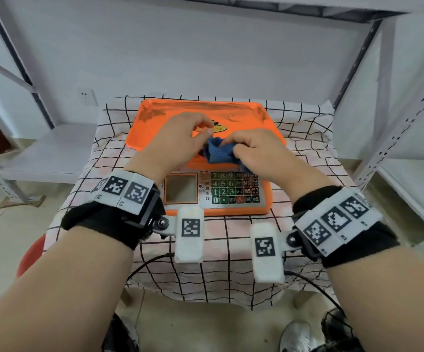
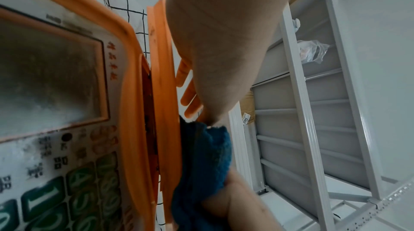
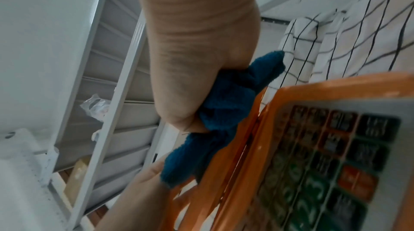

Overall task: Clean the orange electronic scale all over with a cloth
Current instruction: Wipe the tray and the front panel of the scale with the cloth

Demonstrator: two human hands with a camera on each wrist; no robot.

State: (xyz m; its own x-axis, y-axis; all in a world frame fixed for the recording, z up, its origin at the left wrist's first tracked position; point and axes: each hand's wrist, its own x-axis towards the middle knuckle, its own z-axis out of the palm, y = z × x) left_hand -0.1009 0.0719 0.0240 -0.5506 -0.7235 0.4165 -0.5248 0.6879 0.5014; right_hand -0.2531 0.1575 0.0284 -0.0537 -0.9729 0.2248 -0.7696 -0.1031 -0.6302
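The orange electronic scale [image 1: 155,115] stands on a checked tablecloth [image 1: 231,262], its tray smeared with dark marks along the back. Its display and keypad panel [image 1: 233,189] faces me. Over the tray's front edge both hands hold a bunched blue cloth [image 1: 218,152]. My left hand [image 1: 204,133] pinches the cloth's left end with curled fingers. My right hand [image 1: 233,146] grips the rest of the bunch. In the left wrist view the cloth [image 2: 208,160] hangs beside the tray's rim [image 2: 163,93]. In the right wrist view the cloth [image 3: 230,104] bulges out of my right fist [image 3: 192,57], close to the scale's body [image 3: 280,96].
White metal shelving [image 1: 396,123] rises on both sides and behind the small table. A red stool [image 1: 32,252] stands low on the left, black cables [image 1: 150,262] hang at the table's front, and a shoe [image 1: 297,336] is on the floor. A wall socket [image 1: 86,96] sits behind.
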